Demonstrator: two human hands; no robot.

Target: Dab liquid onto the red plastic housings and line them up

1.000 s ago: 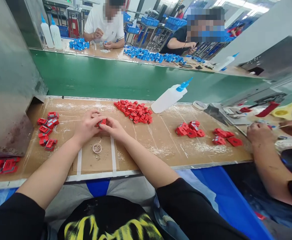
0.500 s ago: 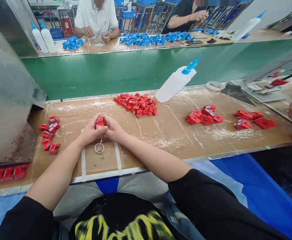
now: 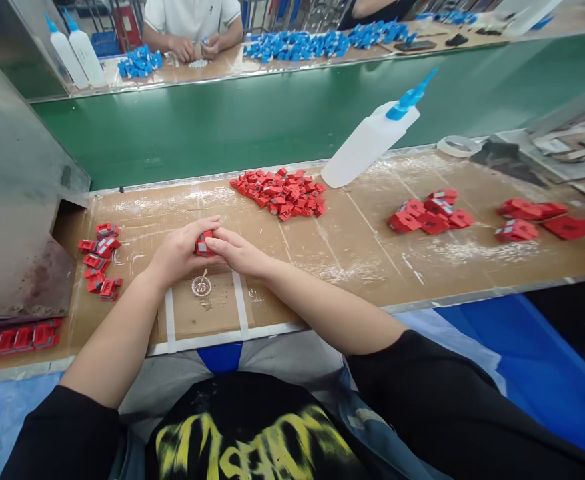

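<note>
Between my two hands is a small red plastic part [image 3: 203,244] with grey edging and a pale patch. My left hand [image 3: 178,252] wraps it from the left, fingers curled over the far side. From the right, my right hand [image 3: 237,252] presses on it with the thumb; some of its fingers are hidden. Just below the hands, a small round clear dish [image 3: 201,286] with a thin stick in it sits on a taped cardboard sheet [image 3: 212,321].
A heap of red parts [image 3: 285,193] lies beyond my hands, beside a leaning white bottle [image 3: 367,147] with a blue nozzle. Smaller red groups lie left [image 3: 103,257] and right [image 3: 429,212]. A metal housing [image 3: 19,187] borders the left. Across the green partition [image 3: 197,127], a person handles small parts.
The red part has turned within my hands, and my right thumb has moved up onto it. The camera view has tilted down and shifted slightly.
</note>
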